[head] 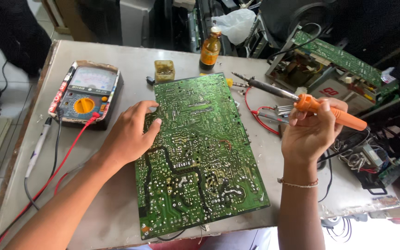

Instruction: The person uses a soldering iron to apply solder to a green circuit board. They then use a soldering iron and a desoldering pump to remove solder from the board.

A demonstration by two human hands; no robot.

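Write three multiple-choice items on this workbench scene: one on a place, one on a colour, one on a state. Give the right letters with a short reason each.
1. Where does the multimeter lie?
A. left of the circuit board
B. on top of the board
C. right of the board

2. What colour is the soldering iron handle?
A. blue
B. orange
C. white

3. What is the left hand doing?
A. holding the brown bottle
B. resting on the board's left edge
C. gripping a probe

Answers:
1 A, it sits by the table's left side.
2 B, orange shows in the right hand.
3 B, its fingers lie on the green board.
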